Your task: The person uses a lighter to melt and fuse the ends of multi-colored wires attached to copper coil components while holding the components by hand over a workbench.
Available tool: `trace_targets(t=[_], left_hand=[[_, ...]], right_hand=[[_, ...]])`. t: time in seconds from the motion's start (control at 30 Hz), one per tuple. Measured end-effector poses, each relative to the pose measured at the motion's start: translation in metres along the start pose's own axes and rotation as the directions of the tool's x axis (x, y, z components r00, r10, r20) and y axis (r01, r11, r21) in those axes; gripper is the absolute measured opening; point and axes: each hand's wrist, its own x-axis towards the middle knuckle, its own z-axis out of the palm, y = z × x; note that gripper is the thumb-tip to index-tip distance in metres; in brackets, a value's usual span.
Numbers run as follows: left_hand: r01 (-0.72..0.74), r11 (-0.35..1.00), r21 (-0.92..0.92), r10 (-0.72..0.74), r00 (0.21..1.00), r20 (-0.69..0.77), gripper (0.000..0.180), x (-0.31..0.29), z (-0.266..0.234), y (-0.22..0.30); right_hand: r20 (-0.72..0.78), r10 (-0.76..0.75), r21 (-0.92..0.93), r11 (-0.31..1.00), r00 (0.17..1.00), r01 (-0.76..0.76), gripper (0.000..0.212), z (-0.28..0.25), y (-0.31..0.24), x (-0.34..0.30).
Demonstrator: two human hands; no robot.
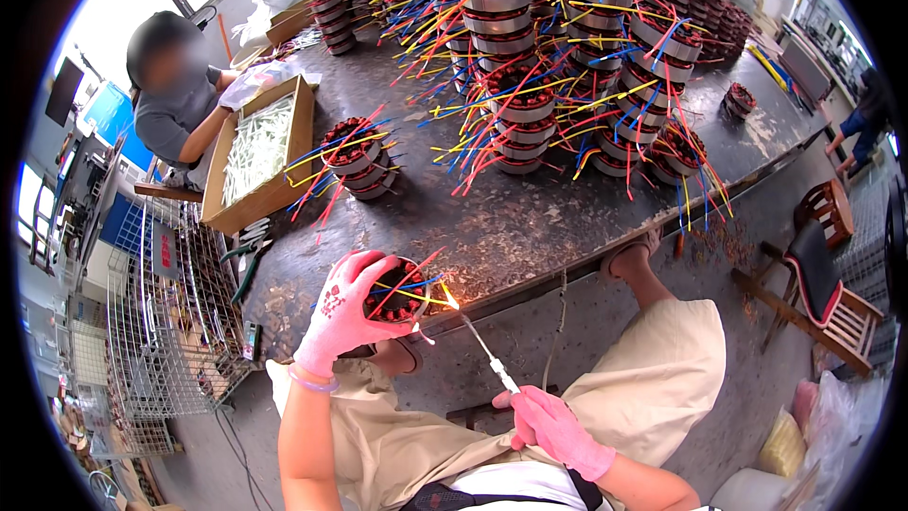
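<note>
My left hand (348,308), in a pink glove, is closed around a motor stator (395,291) with dark red windings, held above the table's near edge. Red, blue and yellow wire leads stick out of it to the right. A slim metal rod tool with a white handle (502,376) is in my right hand (558,428), also gloved in pink. The tool's tip meets the end of a yellow lead, where a bright glow hides the exact contact. A pale, curved strand hangs below the stator beside that glow.
Tall stacks of wired stators (525,104) fill the table's far middle. A shorter stack (359,159) stands nearer on the left, beside a cardboard box (305,123) of white sleeves. A co-worker (180,104) sits at the left. Wire mesh cages (170,322) and a wooden chair (818,284) flank the table.
</note>
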Motion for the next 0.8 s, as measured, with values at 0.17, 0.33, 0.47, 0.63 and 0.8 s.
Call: trace_targets(t=[0.17, 0.33, 0.47, 0.63, 0.8], left_hand=[[0.003, 1.000, 0.002, -0.003, 1.000, 0.014, 0.085, 0.0011, -0.0015, 0.0010], [0.007, 1.000, -0.024, -0.007, 1.000, 0.006, 0.083, 0.0010, -0.0005, 0.0019], [0.006, 1.000, -0.005, -0.006, 1.000, 0.002, 0.084, 0.0001, -0.0010, 0.0010], [0.013, 1.000, -0.006, -0.013, 1.000, 0.009, 0.085, -0.0001, 0.0001, 0.0004], [0.004, 1.000, -0.010, -0.004, 1.000, 0.008, 0.086, -0.0004, 0.0000, 0.0008]], right_hand=[[-0.002, 0.003, -0.002, 1.000, 1.000, -0.003, 0.035, 0.0022, -0.0025, 0.0016], [-0.018, 0.009, 0.015, 1.000, 1.000, -0.008, 0.035, 0.0016, 0.0002, 0.0019], [-0.005, 0.008, 0.045, 0.999, 1.000, -0.008, 0.037, -0.0007, 0.0014, 0.0021], [0.012, 0.016, 0.044, 0.999, 1.000, -0.016, 0.037, -0.0013, 0.0032, 0.0045], [-0.009, 0.001, 0.017, 1.000, 1.000, -0.001, 0.035, 0.0002, 0.0016, 0.0022]])
